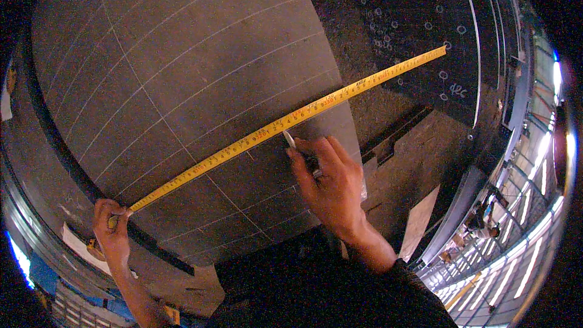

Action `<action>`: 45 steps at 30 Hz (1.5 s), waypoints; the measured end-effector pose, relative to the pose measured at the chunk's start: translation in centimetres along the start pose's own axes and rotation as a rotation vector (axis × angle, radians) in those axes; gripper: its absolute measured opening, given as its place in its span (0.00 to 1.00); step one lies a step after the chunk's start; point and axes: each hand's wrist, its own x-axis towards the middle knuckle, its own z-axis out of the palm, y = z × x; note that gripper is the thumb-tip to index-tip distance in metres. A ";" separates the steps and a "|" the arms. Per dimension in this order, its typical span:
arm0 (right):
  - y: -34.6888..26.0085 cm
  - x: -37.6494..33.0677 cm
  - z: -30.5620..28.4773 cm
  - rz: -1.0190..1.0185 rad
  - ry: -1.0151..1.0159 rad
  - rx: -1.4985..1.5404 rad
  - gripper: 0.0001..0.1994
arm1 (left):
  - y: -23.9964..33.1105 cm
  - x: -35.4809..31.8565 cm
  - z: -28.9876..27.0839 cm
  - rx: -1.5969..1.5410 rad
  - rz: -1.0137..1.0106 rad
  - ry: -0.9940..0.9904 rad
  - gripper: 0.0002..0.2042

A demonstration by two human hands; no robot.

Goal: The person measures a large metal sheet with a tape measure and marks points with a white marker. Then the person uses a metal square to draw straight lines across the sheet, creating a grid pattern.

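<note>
A yellow tape measure (237, 148) stretches diagonally over a large dark sheet (200, 85) ruled with thin pale grid lines. At its lower left end, by the sheet's border, my left hand (111, 231) grips the tape, and a bit of yellow shows between the fingers. The far end reaches past the sheet's curved right edge onto a darker board (425, 12) marked with small white circles. My right hand (331, 176) pinches a slim white piece of chalk (289, 140), its tip touching or just below the tape's lower edge. Something else in that palm is mostly hidden.
A black strip (57, 140) curves along the sheet's left border. Right of my right hand lie a dark notched bar (398, 136) and a pale board piece (420, 218). Another person (486, 231) appears small at the right, under bright roof lights.
</note>
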 end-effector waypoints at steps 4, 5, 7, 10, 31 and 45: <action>-0.3 0.0 0.7 -0.026 0.028 -0.023 0.07 | -0.2 0.1 0.1 -0.004 -0.003 -0.003 0.08; -0.3 -0.1 0.9 -0.044 0.047 -0.038 0.07 | -0.1 0.3 0.0 0.006 0.013 -0.009 0.08; -1.7 0.0 -0.4 0.042 -0.065 -0.150 0.06 | 0.1 0.4 -0.1 0.028 0.055 -0.011 0.08; -3.7 -0.8 -4.4 0.118 -0.192 -0.246 0.06 | 0.5 0.1 0.2 -0.016 0.047 0.013 0.08; 3.1 0.8 -2.4 0.006 0.097 -0.015 0.06 | 0.4 0.0 0.1 0.091 -0.031 0.003 0.08; 3.1 1.4 -2.7 0.030 0.113 -0.010 0.06 | 1.5 0.2 -0.2 0.055 -0.048 -0.041 0.07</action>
